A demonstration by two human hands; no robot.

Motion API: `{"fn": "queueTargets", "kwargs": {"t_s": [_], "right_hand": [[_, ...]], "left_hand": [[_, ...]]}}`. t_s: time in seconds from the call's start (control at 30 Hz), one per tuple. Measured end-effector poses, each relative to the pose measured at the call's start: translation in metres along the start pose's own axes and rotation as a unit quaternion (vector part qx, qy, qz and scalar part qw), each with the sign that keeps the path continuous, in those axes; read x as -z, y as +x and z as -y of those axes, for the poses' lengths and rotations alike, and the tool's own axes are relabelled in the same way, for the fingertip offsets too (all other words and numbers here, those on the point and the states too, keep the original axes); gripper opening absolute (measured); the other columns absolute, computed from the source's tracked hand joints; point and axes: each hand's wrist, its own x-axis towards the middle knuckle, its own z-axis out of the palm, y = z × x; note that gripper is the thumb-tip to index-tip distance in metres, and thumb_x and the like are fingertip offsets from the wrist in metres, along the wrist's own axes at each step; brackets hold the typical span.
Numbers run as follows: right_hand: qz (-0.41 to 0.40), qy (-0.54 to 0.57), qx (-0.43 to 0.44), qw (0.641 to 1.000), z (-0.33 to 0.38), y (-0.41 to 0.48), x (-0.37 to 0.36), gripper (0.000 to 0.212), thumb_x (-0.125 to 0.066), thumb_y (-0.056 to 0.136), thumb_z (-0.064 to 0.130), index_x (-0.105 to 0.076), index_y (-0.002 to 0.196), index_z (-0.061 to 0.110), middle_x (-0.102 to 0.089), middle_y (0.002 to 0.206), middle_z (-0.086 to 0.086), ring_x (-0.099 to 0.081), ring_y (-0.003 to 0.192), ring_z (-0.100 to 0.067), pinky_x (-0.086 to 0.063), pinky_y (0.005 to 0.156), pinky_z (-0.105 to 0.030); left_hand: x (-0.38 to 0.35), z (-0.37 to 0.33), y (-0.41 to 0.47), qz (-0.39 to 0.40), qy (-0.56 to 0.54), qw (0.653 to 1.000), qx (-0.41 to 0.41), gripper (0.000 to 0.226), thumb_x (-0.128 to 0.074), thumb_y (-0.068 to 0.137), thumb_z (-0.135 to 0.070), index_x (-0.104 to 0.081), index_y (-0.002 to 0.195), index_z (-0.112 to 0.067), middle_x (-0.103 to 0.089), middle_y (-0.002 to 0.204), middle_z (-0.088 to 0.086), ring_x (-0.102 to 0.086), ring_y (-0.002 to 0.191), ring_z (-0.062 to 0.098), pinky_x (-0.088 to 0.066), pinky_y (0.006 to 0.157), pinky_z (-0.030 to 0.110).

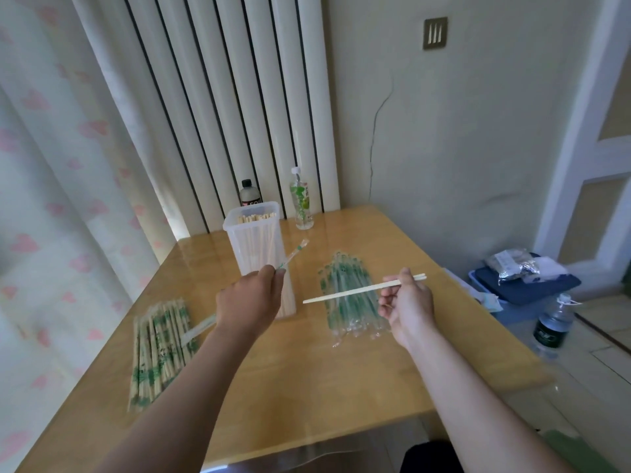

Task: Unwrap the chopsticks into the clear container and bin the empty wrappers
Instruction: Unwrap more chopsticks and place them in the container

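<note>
My right hand (406,303) grips a bare pair of wooden chopsticks (345,293), which lies nearly level and points left. My left hand (251,298) pinches an empty clear wrapper with green print (294,252), held up in front of the clear container (256,247). That tall container stands at the table's back and holds several unwrapped chopsticks. A pile of wrapped chopsticks (158,349) lies at the left of the table. A heap of empty wrappers (348,295) lies under my right hand.
The wooden table (307,387) stands against a radiator and wall. A dark bottle (249,194) and a green-labelled bottle (302,203) stand behind the container. On the floor at the right are a blue box (522,288) with bags and a water bottle (553,326).
</note>
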Motion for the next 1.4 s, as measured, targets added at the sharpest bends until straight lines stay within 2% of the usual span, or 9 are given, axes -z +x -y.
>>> {"fn": "queueTargets", "kwargs": {"t_s": [0.2,0.53,0.83,0.93,1.03,1.17,1.23,1.3,1.4], "right_hand": [[0.026,-0.022,0.044,0.998,0.016,-0.003,-0.020,0.042,-0.041,0.111,0.033,-0.062,0.088,0.006,-0.051,0.058,-0.005,-0.046,0.045,-0.015,-0.035,0.044,-0.027],[0.140,-0.086,0.228,0.960,0.109,-0.015,-0.165,0.043,-0.040,0.110,0.035,-0.060,0.082,0.009,-0.052,0.052,-0.001,-0.044,0.042,-0.014,-0.031,0.040,-0.021],[0.157,-0.279,0.278,0.906,0.090,0.005,-0.231,0.045,-0.041,0.108,0.037,-0.063,0.084,0.006,-0.054,0.058,-0.005,-0.047,0.042,-0.016,-0.035,0.040,-0.025],[0.207,-0.413,0.251,0.850,0.077,0.008,-0.236,0.043,-0.048,0.103,0.039,-0.065,0.078,0.008,-0.053,0.063,-0.005,-0.048,0.053,-0.021,-0.036,0.049,-0.027],[0.241,-0.522,0.249,0.780,0.071,0.005,-0.236,0.047,-0.061,0.096,0.042,-0.038,0.061,0.021,-0.047,0.068,-0.021,-0.038,0.057,-0.018,-0.029,0.053,-0.027],[0.224,-0.487,0.241,0.809,0.073,0.006,-0.233,0.039,-0.059,0.095,0.033,-0.055,0.072,0.001,-0.058,0.088,-0.036,-0.034,0.051,-0.017,-0.026,0.042,-0.022],[0.214,-0.471,0.235,0.823,0.074,0.008,-0.228,0.041,-0.056,0.093,0.027,-0.061,0.097,-0.013,-0.066,0.106,-0.033,-0.036,0.057,-0.019,-0.028,0.043,-0.023],[0.215,-0.449,0.253,0.829,0.077,0.008,-0.221,0.039,-0.056,0.094,0.026,-0.062,0.097,-0.012,-0.067,0.115,-0.030,-0.036,0.057,-0.019,-0.032,0.049,-0.026],[0.271,-0.399,0.239,0.843,0.084,0.003,-0.200,0.032,-0.058,0.099,0.034,-0.072,0.094,0.006,-0.056,0.072,-0.018,-0.040,0.052,-0.018,-0.034,0.050,-0.028]], "left_hand": [[0.018,-0.009,0.012,0.017,-0.106,0.991,0.074,0.041,-0.031,0.104,-0.051,-0.051,0.085,-0.020,-0.057,0.070,-0.004,-0.057,0.067,0.026,-0.043,0.059,0.032],[0.046,0.022,0.026,-0.059,-0.353,0.918,0.171,0.044,-0.027,0.106,-0.045,-0.059,0.094,-0.017,-0.063,0.084,-0.003,-0.058,0.077,0.012,-0.048,0.071,0.038],[0.049,0.045,0.038,-0.090,-0.426,0.878,0.201,0.037,-0.030,0.108,-0.035,-0.060,0.096,-0.017,-0.056,0.084,-0.013,-0.049,0.076,-0.003,-0.042,0.072,0.025],[0.047,0.048,0.037,-0.092,-0.434,0.872,0.210,0.036,-0.031,0.108,-0.033,-0.061,0.096,-0.016,-0.061,0.085,-0.007,-0.053,0.078,0.002,-0.042,0.071,0.022],[0.039,0.053,0.035,-0.085,-0.447,0.865,0.214,0.040,-0.032,0.108,-0.035,-0.063,0.097,-0.014,-0.062,0.081,0.000,-0.058,0.078,0.015,-0.047,0.072,0.033],[0.031,0.054,0.032,-0.069,-0.447,0.865,0.217,0.041,-0.033,0.107,-0.037,-0.064,0.096,-0.013,-0.063,0.081,0.005,-0.060,0.079,0.022,-0.050,0.074,0.041],[0.032,0.049,0.032,-0.063,-0.454,0.863,0.211,0.041,-0.033,0.107,-0.036,-0.065,0.099,-0.012,-0.066,0.088,0.004,-0.061,0.085,0.018,-0.051,0.079,0.039],[0.032,0.042,0.033,-0.050,-0.458,0.864,0.205,0.040,-0.034,0.107,-0.035,-0.065,0.100,-0.011,-0.066,0.088,0.003,-0.061,0.084,0.017,-0.050,0.076,0.038],[0.030,0.025,0.034,-0.016,-0.493,0.851,0.179,0.039,-0.036,0.105,-0.034,-0.063,0.097,-0.007,-0.059,0.074,0.002,-0.054,0.069,0.017,-0.045,0.066,0.038]]}}
